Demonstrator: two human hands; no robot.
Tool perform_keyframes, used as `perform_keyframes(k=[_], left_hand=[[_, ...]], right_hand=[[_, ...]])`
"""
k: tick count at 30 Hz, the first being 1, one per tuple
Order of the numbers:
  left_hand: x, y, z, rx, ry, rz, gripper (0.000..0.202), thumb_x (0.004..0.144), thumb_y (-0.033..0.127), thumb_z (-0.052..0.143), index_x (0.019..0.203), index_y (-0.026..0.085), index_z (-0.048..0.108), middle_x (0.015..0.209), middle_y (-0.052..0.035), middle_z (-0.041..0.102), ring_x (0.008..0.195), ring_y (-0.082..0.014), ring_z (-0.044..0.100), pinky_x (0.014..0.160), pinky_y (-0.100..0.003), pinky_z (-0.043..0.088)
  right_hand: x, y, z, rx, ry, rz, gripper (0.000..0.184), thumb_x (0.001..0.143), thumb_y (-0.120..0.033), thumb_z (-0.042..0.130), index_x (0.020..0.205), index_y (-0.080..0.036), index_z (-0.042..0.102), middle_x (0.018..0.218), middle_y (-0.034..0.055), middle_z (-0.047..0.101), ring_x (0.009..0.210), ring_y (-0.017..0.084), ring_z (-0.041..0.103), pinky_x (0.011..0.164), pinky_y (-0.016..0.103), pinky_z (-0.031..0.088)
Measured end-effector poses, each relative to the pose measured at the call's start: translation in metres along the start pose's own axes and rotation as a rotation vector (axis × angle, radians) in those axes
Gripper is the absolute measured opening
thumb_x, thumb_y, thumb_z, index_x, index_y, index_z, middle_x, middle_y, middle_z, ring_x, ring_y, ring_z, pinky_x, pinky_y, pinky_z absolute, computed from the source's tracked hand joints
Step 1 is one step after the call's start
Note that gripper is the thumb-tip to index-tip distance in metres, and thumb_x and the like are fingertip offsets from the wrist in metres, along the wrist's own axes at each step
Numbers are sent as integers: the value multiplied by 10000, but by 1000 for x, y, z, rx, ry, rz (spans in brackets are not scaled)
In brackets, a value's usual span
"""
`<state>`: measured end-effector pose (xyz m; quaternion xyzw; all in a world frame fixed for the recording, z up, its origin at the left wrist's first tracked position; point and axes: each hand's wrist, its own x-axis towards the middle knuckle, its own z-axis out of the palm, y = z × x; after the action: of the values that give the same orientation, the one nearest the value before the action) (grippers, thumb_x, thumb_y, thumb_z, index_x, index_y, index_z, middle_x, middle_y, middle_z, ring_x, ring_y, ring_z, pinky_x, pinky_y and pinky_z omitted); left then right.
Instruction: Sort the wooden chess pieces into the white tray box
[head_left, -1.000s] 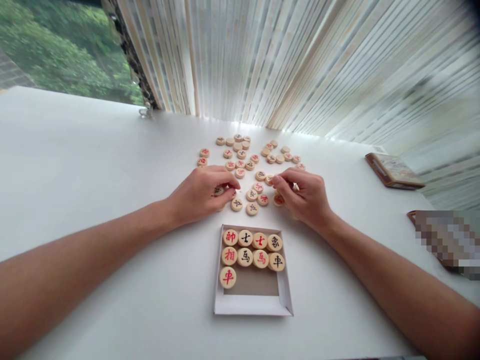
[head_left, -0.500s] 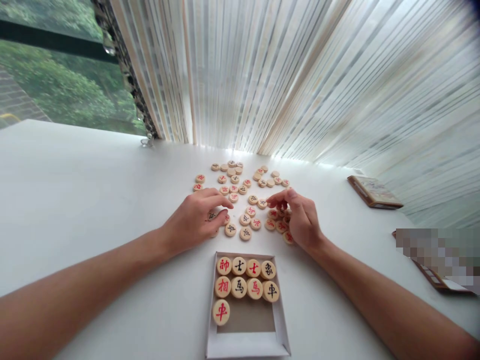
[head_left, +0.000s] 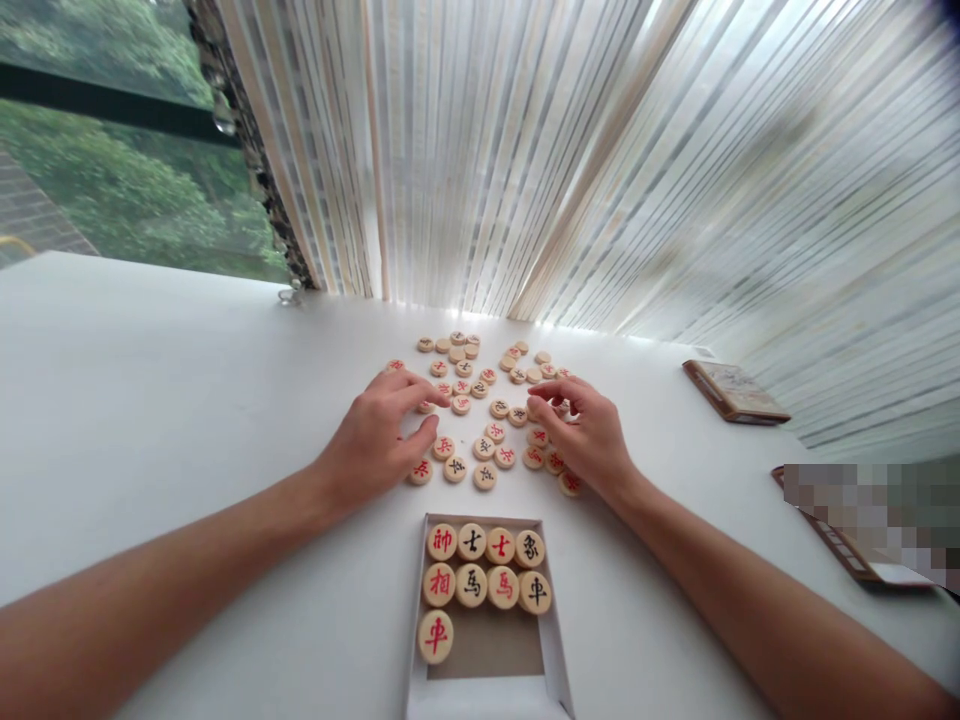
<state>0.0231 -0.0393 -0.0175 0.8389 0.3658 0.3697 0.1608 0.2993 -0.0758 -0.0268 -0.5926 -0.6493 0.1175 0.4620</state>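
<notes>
Over the loose pieces (head_left: 484, 477), pinch by rims, sparing neighbours, with left hand (head_left: 371, 432) parted and empty-looking, right hand (head_left: 589, 425) half-curled; cannot tell whether holding anything.

On the white tabletop (head_left: 187, 420), loose wooden xiangqi pieces (head_left: 494, 433) spread around the centre; a shallow white cardboard tray (head_left: 553, 640) sits at six o'clock, a brown-edged box or book (head_left: 739, 390) at three, a partly blurred brown-edged item (head_left: 832, 540) at four.
</notes>
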Motion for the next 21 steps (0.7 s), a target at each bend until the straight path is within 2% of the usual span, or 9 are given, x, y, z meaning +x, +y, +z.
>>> perform_keyframes(k=[3, 6, 10, 12, 16, 21], left_hand=[[0, 1, 0, 9, -4, 4, 202, 926, 164, 612, 1038, 194, 777, 1094, -73, 756, 1084, -261, 687, 999, -412, 539], [-1, 0, 1, 23, -11, 24, 206, 931, 172, 608, 1045, 194, 778, 1106, -75, 754, 1093, -262, 688, 1009, -417, 541], [-1, -1, 2, 40, -18, 45, 214, 939, 183, 598, 1049, 189, 781, 1104, -84, 748, 1112, -269, 684, 1028, -429, 540], [-1, -1, 1, 43, -21, 44, 214, 941, 185, 594, 1047, 191, 780, 1103, -85, 748, 1110, -268, 684, 1028, -432, 542], [-1, 0, 1, 34, -24, 33, 213, 938, 183, 599, 1052, 194, 779, 1109, -90, 748, 1114, -274, 682, 1026, -442, 547], [-1, 1, 1, 14, -17, 26, 203, 934, 173, 613, 1046, 201, 780, 1099, -81, 752, 1122, -274, 676, 1030, -434, 546]], right_hand=[[3, -5, 3, -99, -75, -54, 206, 891, -369, 744, 984, -198, 810, 1000, 99, 761, 928, 280, 693, 874, 441, 534], [4, -8, 8, -177, -149, -92, 245, 927, -354, 719, 1086, -199, 824, 1045, 115, 751, 1011, 308, 695, 944, 483, 518], [2, -10, 14, -255, -228, -128, 300, 973, -344, 681, 1214, -219, 808, 1136, 138, 722, 1128, 352, 646, 1066, 570, 432], [1, -11, 14, -313, -257, -144, 306, 985, -335, 672, 1249, -239, 795, 1171, 144, 708, 1164, 367, 618, 1079, 598, 398], [0, -12, 12, -419, -321, -181, 253, 1011, -354, 669, 1217, -257, 780, 1184, 138, 703, 1190, 376, 595, 1044, 595, 396], [-2, -10, 9, -411, -326, -230, 142, 1013, -344, 683, 1095, -245, 742, 1165, 118, 733, 1154, 361, 622, 1023, 558, 401]])
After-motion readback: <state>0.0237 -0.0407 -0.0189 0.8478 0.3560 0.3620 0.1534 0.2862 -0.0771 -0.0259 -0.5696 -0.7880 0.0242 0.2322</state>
